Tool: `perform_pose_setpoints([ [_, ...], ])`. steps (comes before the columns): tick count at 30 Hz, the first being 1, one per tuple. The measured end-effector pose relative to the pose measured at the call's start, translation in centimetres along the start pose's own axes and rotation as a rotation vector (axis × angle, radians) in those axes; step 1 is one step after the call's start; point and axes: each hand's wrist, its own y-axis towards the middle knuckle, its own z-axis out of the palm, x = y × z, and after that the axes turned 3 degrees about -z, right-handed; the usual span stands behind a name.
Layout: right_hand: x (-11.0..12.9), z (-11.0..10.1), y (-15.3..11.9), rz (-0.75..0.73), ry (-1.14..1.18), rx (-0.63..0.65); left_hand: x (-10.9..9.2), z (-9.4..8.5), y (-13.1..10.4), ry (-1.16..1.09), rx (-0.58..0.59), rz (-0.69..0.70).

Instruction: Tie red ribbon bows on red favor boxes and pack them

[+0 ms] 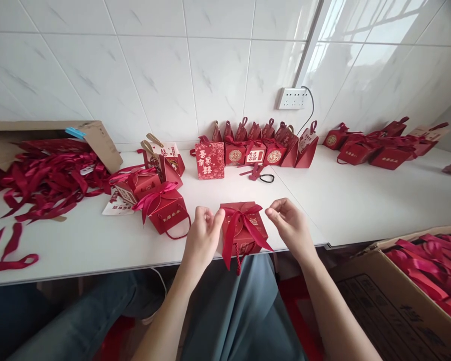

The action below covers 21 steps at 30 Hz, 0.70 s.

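A red gift box (248, 242) sits at the table's front edge, a satin ribbon bow (241, 216) tied on its lid. The bow's two tails hang over the front, and a twisted red cord handle (238, 261) dangles below. My left hand (205, 233) is closed beside the box, its thumb tip at the bow's left loop. To the right, my right hand (291, 225) has its thumb and curled fingers together, just apart from the right loop, with nothing seen in them. Left of my left hand stands another red box (168, 213) with a bow.
Loose ribbons (56, 175) spill from a cardboard box (107, 145) at left. Several red gift boxes (255, 153) line the wall; more boxes (391, 156) stand far right. An open carton (379, 306) of ribbons is at lower right. Another person's leg (86, 316) is at lower left.
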Motion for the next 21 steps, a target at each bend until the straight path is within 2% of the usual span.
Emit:
perform_pose_setpoints([
  [2, 1.4, -0.5, -0.3, -0.102, -0.112, 0.039, -0.7, -0.7, -1.0, 0.125, 0.075, 0.002],
  [5, 3.0, -0.6, -0.9, -0.239, -0.264, 0.228, -1.4, -1.3, -2.4, 0.284, 0.192, 0.003],
  [8, 3.4, -0.4, -1.4, -0.312, -0.371, 0.402, -1.2, -1.2, -3.1, 0.305, 0.235, 0.000],
  [10, 3.1, -0.4, -1.7, -0.332, -0.436, 0.447, -0.7, -1.1, -3.2, 0.257, 0.256, -0.017],
  [14, 2.3, -1.1, -2.1, -0.365, -0.496, 0.438, 0.3, -1.4, -2.7, 0.096, 0.309, -0.008],
  [16, 2.0, -1.6, -2.3, -0.390, -0.511, 0.431, 0.3, -1.9, -2.4, 0.078, 0.263, 0.038],
  [19, 1.7, -2.0, -2.5, -0.430, -0.511, 0.424, -0.2, -2.6, -1.8, 0.145, 0.098, 0.125],
  [21, 1.5, -2.0, -2.6, -0.449, -0.490, 0.419, -0.8, -2.9, -1.3, 0.168, 0.077, 0.160],
])
